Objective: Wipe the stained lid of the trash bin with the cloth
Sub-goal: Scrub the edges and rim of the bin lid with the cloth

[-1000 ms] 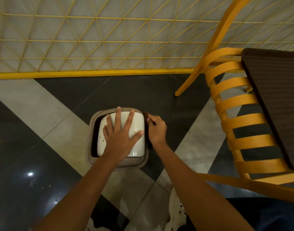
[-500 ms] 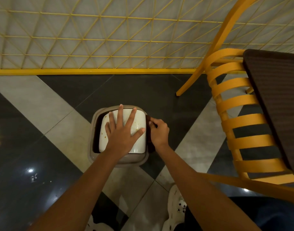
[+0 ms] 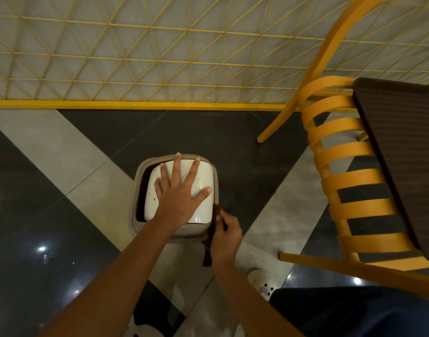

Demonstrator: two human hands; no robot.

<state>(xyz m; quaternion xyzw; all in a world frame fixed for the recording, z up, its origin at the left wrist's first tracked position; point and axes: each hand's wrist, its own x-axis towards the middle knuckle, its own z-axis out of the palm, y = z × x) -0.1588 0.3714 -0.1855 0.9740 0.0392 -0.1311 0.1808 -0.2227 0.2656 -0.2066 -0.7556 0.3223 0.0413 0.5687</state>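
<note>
**Left palm flat on bin lid, right hand with cloth at bin corner**

Left hand (image 3: 178, 200) lies palm down on the white rounded-square plastic lid (image 3: 205, 175); grip wide, fingers straight and fanned, thumb out toward the lid's right edge; it holds nothing, only presses.
Right hand (image 3: 225, 237) has its grip curled tight round a dark brown cloth (image 3: 209, 250); the cloth's upper end sits against the near right corner of the small taupe plastic trash bin (image 3: 137, 216), its lower end hangs past the wrist; cloth is off the lid's top face.
Small orange-brown specks (image 3: 154, 198) show on the lid near its left edge, more near the right beside the index finger.
Lid sits inside the bin's rim, a dark gap along its left side; bin stands on the glossy floor of black and grey tiles (image 3: 70, 166).
Yellow slatted chair (image 3: 349, 178) to the right, well apart from the bin; dark brown woven worktop (image 3: 408, 147) above its seat; yellow lattice panel (image 3: 160, 57) behind; white shoe (image 3: 259, 279) under the right forearm.
</note>
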